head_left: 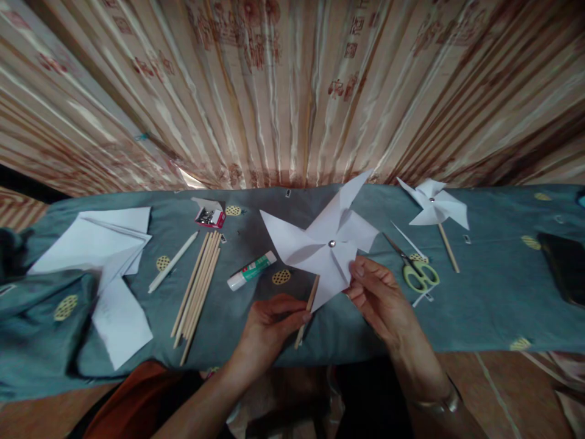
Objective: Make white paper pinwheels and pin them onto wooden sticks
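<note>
A white paper pinwheel with a silver pin at its centre is held up over the table. My left hand pinches its wooden stick between thumb and fingers, below the paper blades. With thumb and fingers closed, my right hand grips the lower right blade near the centre. The stick's upper part is hidden behind the paper. Just left of the pinwheel lies a green and white glue stick. Scissors with green handles lie to the right of my right hand.
Several wooden sticks, a white pencil and paper sheets lie left. A small box of pins stands open behind. Another pinwheel and a dark phone lie right on the green tablecloth. A curtain hangs behind.
</note>
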`<state>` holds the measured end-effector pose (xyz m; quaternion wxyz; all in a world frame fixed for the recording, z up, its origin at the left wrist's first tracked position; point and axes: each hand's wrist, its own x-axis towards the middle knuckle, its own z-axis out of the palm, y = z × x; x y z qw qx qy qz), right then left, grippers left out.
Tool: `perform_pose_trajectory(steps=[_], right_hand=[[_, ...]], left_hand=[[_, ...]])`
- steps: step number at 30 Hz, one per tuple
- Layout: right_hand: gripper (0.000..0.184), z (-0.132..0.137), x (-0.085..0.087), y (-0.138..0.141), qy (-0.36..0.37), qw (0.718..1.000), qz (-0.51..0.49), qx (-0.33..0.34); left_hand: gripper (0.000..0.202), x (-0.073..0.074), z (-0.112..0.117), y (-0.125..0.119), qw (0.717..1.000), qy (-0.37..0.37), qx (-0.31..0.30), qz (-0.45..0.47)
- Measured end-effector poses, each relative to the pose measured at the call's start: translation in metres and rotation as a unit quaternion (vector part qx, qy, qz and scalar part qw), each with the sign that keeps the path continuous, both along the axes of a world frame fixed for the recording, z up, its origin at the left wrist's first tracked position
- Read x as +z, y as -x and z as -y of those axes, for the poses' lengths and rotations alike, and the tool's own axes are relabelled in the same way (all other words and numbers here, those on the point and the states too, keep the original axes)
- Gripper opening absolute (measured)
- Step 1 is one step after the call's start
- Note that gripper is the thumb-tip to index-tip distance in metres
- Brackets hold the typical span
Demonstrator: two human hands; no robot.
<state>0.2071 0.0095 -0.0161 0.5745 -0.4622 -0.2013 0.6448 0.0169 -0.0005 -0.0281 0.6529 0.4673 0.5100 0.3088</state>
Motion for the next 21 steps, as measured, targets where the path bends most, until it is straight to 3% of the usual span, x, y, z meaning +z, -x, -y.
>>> perform_pose_trajectory(steps=[11,21], right_hand=[[0.024,0.003,-0.006,0.014,0.006,1.000,-0.009,0.029],[0.024,0.007,-0.014,0.021,-0.059,0.993,0.096,0.033]], left_hand=[[0.021,-0.006,0.003,-0.005,0.998,0.035,0.020,0.047],[0.014,-0.006,-0.002,-0.004,1.000,0.004,0.019,0.021]])
